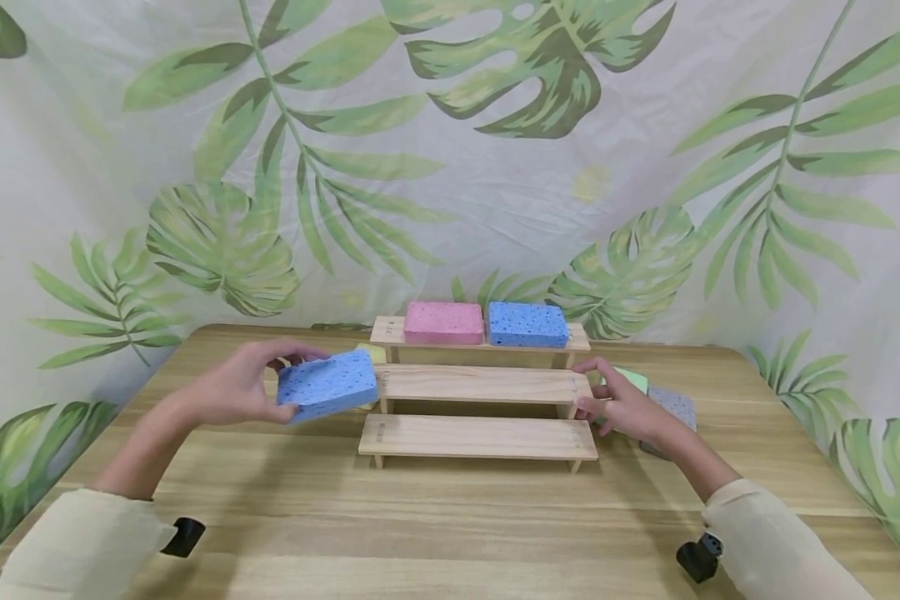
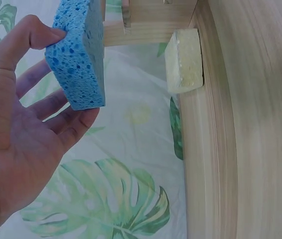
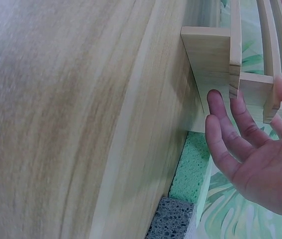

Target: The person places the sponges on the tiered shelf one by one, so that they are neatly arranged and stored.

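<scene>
My left hand (image 1: 236,385) grips a blue sponge (image 1: 328,385) left of a three-step wooden stand (image 1: 480,437), thumb on the near side and fingers behind. The sponge is held above the table, slightly tilted. In the left wrist view the thumb presses the face of the blue sponge (image 2: 78,64). My right hand (image 1: 630,408) holds the right end of the stand's middle step (image 1: 487,384) between thumb and index finger; its other fingers extend near the lowest step (image 3: 235,55). On the top step a pink sponge (image 1: 444,322) and another blue sponge (image 1: 528,324) lie side by side.
A pale yellow sponge (image 2: 184,62) rests on the table behind the held one. Right of the stand, a green sponge (image 3: 190,164) and a grey sponge (image 3: 171,219) lie on the wooden table (image 1: 435,533). A leaf-patterned cloth (image 1: 495,208) hangs behind the table.
</scene>
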### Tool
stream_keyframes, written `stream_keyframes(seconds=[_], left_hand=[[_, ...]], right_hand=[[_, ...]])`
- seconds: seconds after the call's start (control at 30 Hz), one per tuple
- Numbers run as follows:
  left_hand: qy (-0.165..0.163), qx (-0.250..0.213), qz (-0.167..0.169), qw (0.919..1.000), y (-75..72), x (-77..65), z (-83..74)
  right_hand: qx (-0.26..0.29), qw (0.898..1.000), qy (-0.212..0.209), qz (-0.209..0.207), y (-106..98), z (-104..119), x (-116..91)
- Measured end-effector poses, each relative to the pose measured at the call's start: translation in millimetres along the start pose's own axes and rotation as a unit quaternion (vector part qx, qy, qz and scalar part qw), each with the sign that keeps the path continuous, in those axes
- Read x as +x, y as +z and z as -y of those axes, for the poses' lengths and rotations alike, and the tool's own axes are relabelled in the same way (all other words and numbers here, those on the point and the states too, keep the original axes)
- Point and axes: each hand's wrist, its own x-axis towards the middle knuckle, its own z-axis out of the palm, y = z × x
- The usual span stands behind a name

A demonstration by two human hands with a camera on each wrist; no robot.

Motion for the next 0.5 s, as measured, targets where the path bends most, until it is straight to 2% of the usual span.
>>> stream_keyframes(seconds=[0.5], left_hand=[[0.000, -0.010, -0.009, 0.9999, 11.1, 7.6, -3.0]], right_hand=[[0.000, 1.000, 0.009, -0.004, 0, 1, 0]])
